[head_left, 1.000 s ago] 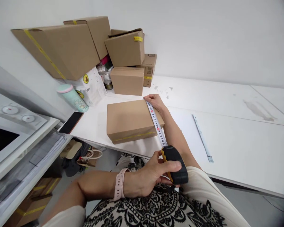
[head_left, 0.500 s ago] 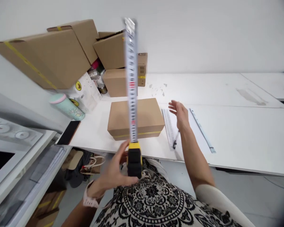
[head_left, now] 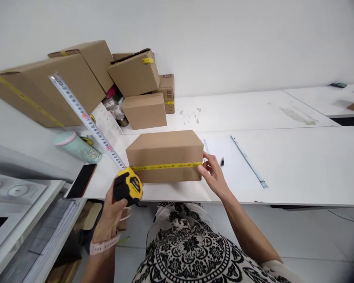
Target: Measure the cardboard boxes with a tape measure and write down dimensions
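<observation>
My left hand (head_left: 109, 212) is closed around a yellow-and-black tape measure (head_left: 128, 186) in front of the table edge. Its blade (head_left: 90, 124) sticks out, slanting up and to the left past the bottle. Just right of the tape measure is a closed cardboard box (head_left: 165, 153) with a strip of yellow tape along its front face. My right hand (head_left: 214, 175) grips the box's right end, thumb at the front corner and fingers around the side, partly hidden. Right of that hand lies white paper (head_left: 238, 171) with a small black pen end (head_left: 222, 161) on it.
More cardboard boxes (head_left: 144, 112) are stacked at the back left. A mint bottle (head_left: 78, 147) and a dark phone-like slab (head_left: 82, 181) lie at the table's left. A pale blue strip (head_left: 249, 162) borders the paper. Shelving (head_left: 44, 232) stands at the lower left.
The tape measure has swung left and down, its blade going from upright to slanting left. My right hand has moved from above the paper onto the box, whose front face now shows more.
</observation>
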{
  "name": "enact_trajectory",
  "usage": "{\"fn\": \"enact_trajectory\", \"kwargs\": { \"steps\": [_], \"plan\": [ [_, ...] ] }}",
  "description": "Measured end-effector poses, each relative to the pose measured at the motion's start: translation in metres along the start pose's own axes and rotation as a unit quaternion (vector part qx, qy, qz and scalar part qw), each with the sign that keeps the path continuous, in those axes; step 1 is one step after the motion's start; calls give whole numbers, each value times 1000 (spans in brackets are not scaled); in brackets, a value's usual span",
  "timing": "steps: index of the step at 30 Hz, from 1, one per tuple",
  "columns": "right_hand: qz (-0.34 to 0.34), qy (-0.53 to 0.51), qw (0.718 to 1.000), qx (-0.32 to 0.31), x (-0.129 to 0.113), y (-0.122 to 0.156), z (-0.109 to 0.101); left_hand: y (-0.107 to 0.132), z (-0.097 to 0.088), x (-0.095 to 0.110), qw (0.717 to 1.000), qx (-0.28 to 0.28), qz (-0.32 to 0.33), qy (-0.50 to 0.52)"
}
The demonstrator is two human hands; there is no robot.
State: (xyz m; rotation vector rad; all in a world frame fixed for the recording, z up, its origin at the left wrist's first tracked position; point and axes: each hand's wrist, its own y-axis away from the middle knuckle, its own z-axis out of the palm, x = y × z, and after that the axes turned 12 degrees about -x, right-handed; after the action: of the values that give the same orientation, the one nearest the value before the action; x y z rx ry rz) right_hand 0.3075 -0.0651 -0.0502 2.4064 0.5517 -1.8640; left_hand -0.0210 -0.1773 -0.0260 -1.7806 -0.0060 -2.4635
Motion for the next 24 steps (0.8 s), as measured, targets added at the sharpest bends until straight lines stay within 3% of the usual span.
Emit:
{"fn": "enact_trajectory", "kwargs": {
  "steps": [4, 8, 11, 15, 20, 24],
  "plan": [
    [-6, 18, 997, 71, -24, -7, -7, -19, 27, 43, 996, -3, 90, -5],
    [28, -24, 995, 90, -28, -40, -5, -14, 62, 60, 995, -17, 103, 5],
    [40, -36, 996, 70, -27, -73, -3, 12, 82, 59, 994, -86, 1, 63],
    [31, -11, 996, 82, -22, -109, -5, 36, 104, 50, 957, -179, -189, 126],
    [-51, 20, 992, 112, -15, -144, -19, 20, 129, 32, 935, -251, -223, 112],
    [-68, 65, 992, 84, -21, -177, -28, 7, 141, 19, 923, -254, -259, 128]
  ]
}}
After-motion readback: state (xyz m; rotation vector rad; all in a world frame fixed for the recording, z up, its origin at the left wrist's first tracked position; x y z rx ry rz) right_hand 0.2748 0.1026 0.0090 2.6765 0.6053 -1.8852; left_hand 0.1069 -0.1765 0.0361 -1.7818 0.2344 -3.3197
